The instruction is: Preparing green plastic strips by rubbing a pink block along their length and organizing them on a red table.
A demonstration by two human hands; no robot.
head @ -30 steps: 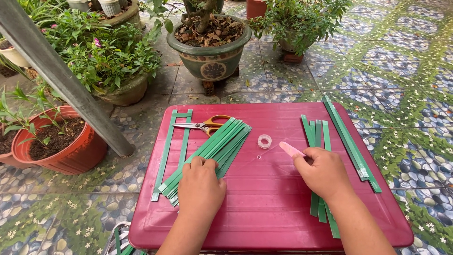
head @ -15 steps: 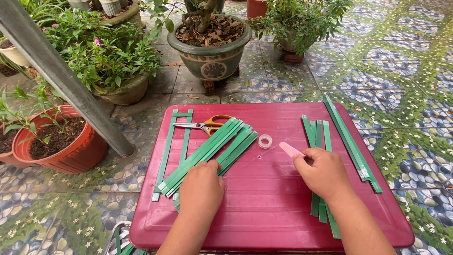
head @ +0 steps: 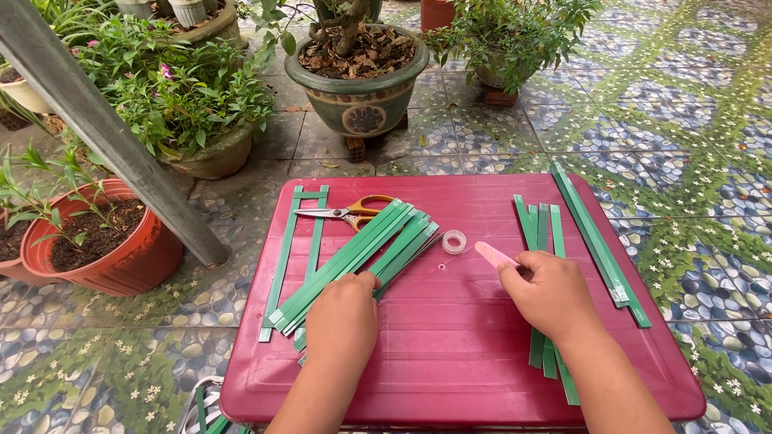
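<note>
While our left hand (head: 342, 317) presses flat, fingers extended, on a fanned bundle of green strips (head: 358, 253) at the red table's (head: 450, 378) left-centre, our right hand (head: 551, 293) pinches a pink stick (head: 494, 255). The strips look light, thin, bendy, best held mid-length. Scissors (head: 346, 212) and a tape roll (head: 454, 241) lie near; bare table lies between the hands.

Home patio or garden yard: pebble-and-flower patterned floor tiles (head: 683, 104), potted plants in clay pot (head: 104, 249) and glazed ceramic pot (head: 358, 100), grey post (head: 104, 133), low red plastic table (head: 466, 354) as craft surface.
</note>
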